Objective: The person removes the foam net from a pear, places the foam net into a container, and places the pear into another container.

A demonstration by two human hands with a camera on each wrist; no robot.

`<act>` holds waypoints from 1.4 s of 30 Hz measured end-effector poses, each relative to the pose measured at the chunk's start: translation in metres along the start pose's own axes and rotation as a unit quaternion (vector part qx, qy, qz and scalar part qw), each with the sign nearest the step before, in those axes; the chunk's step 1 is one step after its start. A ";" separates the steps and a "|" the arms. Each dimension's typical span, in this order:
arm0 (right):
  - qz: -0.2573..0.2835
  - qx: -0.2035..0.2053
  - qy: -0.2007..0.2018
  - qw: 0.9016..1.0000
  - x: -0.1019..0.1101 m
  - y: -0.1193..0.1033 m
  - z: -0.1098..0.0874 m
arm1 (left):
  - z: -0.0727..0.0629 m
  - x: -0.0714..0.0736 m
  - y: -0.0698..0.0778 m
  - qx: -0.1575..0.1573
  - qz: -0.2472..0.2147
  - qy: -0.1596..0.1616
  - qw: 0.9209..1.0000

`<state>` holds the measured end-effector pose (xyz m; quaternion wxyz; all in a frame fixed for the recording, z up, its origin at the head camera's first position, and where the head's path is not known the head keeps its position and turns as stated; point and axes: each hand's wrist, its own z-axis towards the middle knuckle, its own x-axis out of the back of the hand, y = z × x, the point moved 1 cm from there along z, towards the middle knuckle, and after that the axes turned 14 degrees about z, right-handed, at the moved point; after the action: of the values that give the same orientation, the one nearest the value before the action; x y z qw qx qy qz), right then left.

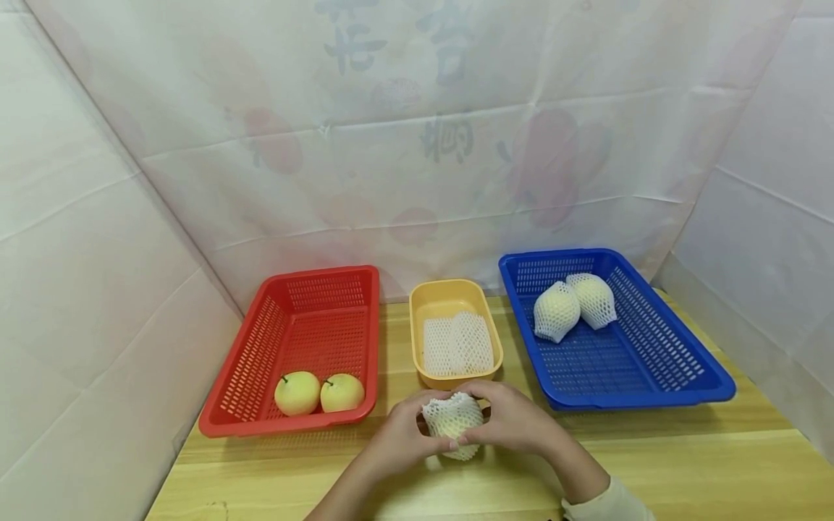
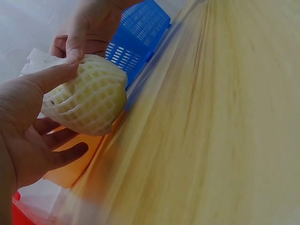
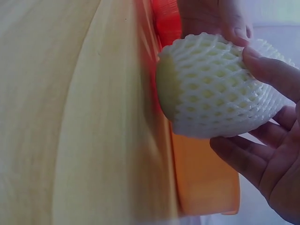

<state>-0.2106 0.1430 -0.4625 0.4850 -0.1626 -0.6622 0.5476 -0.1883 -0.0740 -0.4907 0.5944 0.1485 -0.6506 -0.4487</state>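
A yellow pear in a white foam net (image 1: 454,423) is held between both hands, just in front of the yellow tray. My left hand (image 1: 405,432) grips its left side, thumb laid on the net. From the right, my right hand (image 1: 511,417) holds it with the thumb on top and fingers behind. In the left wrist view the netted pear (image 2: 91,96) shows both thumbs nearly meeting on it. A bare end of the pear (image 3: 166,86) sticks out of the net in the right wrist view.
A red basket (image 1: 224,427) at left holds two bare pears (image 1: 297,393). Foam nets (image 1: 459,344) lie in the yellow tray (image 1: 423,293) at the middle. At right, a blue basket (image 1: 645,400) contains two netted pears (image 1: 557,311). A cloth wall (image 1: 417,181) stands behind.
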 end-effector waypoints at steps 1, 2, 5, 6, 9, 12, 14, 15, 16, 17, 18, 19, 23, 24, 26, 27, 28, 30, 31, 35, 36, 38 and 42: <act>0.000 0.002 0.000 1.000 0.000 -0.001 0.000 | 0.000 0.000 0.000 -0.003 0.007 0.003 1.000; -0.002 0.006 0.000 1.000 0.001 -0.001 0.000 | 0.000 0.001 0.000 -0.007 0.014 0.007 1.000; 0.001 0.013 -0.003 1.000 0.001 -0.002 -0.001 | 0.000 0.002 0.002 -0.015 0.030 0.013 0.999; 0.002 0.015 -0.005 1.000 0.001 -0.002 -0.001 | 0.000 0.002 0.002 -0.017 0.035 0.015 0.999; 0.007 0.018 -0.006 1.000 0.001 -0.002 -0.001 | 0.000 0.003 0.003 -0.021 0.041 0.020 0.999; 0.003 0.021 -0.004 1.000 0.001 -0.002 0.000 | 0.000 0.003 0.004 -0.021 0.041 0.024 0.999; -0.001 0.021 0.000 1.000 0.001 -0.002 0.000 | 0.000 0.003 0.005 -0.018 0.038 0.025 0.999; -0.003 0.021 0.001 1.000 0.001 -0.002 0.000 | 0.000 0.003 0.005 -0.016 0.036 0.026 0.999; -0.006 0.020 0.004 1.000 0.001 -0.001 0.000 | 0.000 0.003 0.006 -0.015 0.034 0.027 0.999; -0.006 0.019 0.007 1.000 0.001 -0.001 0.000 | 0.000 0.003 0.006 -0.015 0.032 0.028 0.999; -0.007 0.019 0.010 1.000 0.000 -0.001 0.000 | 0.000 0.003 0.006 -0.014 0.032 0.031 0.999; -0.007 0.020 0.012 1.000 0.000 -0.001 0.000 | 0.000 0.003 0.006 -0.014 0.033 0.034 0.999; 0.005 0.022 0.020 1.000 0.000 0.000 0.001 | -0.001 0.004 0.007 -0.017 0.033 0.045 0.998; 0.007 0.023 0.022 0.999 0.000 0.000 0.001 | -0.001 0.004 0.008 -0.018 0.034 0.048 0.998; 0.016 0.023 0.025 0.999 -0.001 -0.001 0.001 | -0.001 0.005 0.009 -0.019 0.034 0.052 0.998; 0.018 0.021 0.027 0.999 -0.001 -0.001 0.001 | -0.002 0.005 0.010 -0.020 0.035 0.054 0.998; 0.021 0.021 0.028 0.999 0.000 -0.002 0.001 | -0.002 0.005 0.010 -0.020 0.039 0.055 0.998; 0.024 0.020 0.033 0.999 0.000 -0.002 0.001 | -0.002 0.006 0.011 -0.017 0.041 0.054 0.998; 0.025 0.021 0.034 0.999 0.000 -0.002 0.001 | -0.001 0.005 0.010 -0.014 0.040 0.050 0.998; 0.035 0.025 0.036 0.998 0.000 0.000 0.001 | 0.000 0.003 0.006 0.004 0.010 0.009 1.000; 0.039 0.028 0.035 0.998 0.000 0.000 0.001 | 0.000 0.002 0.004 0.008 0.001 -0.003 1.000; 0.043 0.039 0.035 0.998 0.000 -0.001 0.002 | 0.001 0.000 0.002 0.011 -0.018 -0.022 1.000; 0.047 0.063 0.037 0.996 0.001 -0.001 0.002 | 0.002 -0.005 -0.001 0.010 -0.038 -0.031 0.999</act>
<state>-0.2118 0.1422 -0.4607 0.4921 -0.1825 -0.5999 0.6038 -0.1889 -0.0704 -0.4951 0.5550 0.1648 -0.6674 -0.4684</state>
